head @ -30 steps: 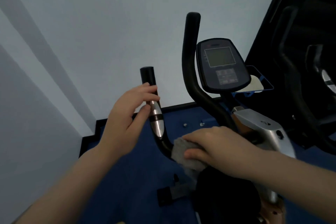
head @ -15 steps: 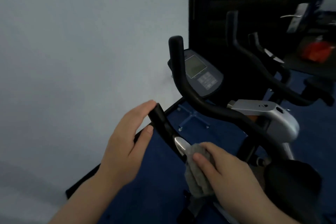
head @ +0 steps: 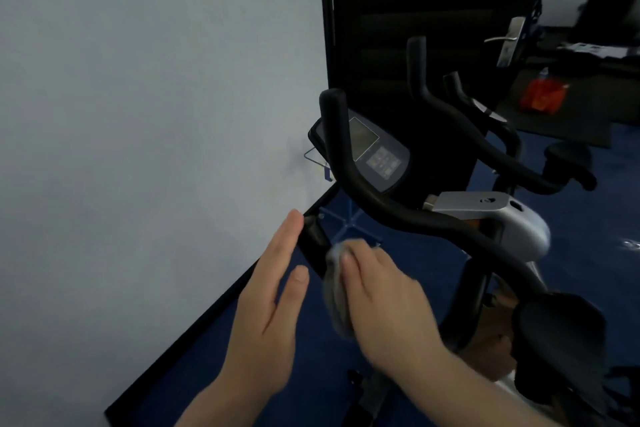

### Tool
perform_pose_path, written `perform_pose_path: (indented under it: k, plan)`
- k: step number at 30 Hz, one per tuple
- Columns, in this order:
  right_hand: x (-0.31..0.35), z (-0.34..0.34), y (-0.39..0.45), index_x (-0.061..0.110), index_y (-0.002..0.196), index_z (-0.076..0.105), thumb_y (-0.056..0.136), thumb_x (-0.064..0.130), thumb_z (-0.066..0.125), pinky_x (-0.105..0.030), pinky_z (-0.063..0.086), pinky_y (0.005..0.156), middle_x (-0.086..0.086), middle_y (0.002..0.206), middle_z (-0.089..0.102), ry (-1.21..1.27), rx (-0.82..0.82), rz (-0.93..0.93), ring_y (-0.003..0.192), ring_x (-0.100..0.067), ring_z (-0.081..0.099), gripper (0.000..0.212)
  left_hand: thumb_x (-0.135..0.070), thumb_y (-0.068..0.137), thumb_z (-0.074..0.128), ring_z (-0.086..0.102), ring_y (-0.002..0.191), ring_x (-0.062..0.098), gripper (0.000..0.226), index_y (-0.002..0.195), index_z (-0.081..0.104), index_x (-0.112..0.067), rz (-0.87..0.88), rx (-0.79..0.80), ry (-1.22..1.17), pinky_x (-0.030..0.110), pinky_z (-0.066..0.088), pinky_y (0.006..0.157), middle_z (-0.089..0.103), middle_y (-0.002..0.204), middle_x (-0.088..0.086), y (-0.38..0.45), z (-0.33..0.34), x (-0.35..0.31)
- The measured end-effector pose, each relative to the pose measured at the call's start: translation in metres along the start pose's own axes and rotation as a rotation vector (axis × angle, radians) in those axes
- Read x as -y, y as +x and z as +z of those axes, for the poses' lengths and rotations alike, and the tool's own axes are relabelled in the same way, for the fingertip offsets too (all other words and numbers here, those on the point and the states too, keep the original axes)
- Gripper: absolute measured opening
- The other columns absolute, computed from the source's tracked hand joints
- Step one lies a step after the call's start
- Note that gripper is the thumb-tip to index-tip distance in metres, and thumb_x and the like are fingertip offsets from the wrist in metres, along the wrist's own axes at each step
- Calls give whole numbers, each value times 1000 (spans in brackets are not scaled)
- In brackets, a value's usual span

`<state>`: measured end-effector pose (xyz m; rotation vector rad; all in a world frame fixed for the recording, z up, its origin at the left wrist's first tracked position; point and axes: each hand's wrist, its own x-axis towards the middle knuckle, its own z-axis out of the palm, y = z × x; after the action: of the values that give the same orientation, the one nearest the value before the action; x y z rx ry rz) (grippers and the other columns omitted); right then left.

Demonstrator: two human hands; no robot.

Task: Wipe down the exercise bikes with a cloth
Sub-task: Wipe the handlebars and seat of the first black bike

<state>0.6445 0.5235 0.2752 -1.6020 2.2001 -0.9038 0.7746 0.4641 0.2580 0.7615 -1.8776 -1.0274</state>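
Head view. The right hand (head: 384,302) is gripping a grey cloth (head: 335,291), fingers curled over it, and is pressing the cloth against the short black handle (head: 316,243) at the near left end of the exercise bike's handlebar (head: 398,211). The cloth is wrapping the handle's lower part and hanging a little below the hand; motion blur is softening its edges. The left hand (head: 266,315) is lying flat beside the same handle with fingers straight and together, holding nothing; its fingertips (head: 292,222) are reaching the handle's top end, though contact cannot be confirmed. The bike's console (head: 375,156), with its screen and keypad, is standing behind the tall upright grip, and a silver housing (head: 512,218) is sitting at the handlebar's centre. The black seat (head: 561,333) is showing at lower right. A second bike (head: 485,135) is standing further back, near a dark door (head: 415,10). A pale wall (head: 138,114) is filling the left side above blue floor (head: 221,388).
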Motion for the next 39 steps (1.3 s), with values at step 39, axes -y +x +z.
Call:
perform_pose_path:
  k: [39]
  plan:
    - [-60, 44, -77, 19, 138, 45, 99, 31, 34, -41, 31, 111, 2, 135, 51, -140, -450, -64, 121, -18, 47, 42, -28, 99, 35, 60, 78, 17, 39, 80, 69, -22, 692, 131, 1047, 36, 15, 111, 66, 71, -11, 31, 39, 6]
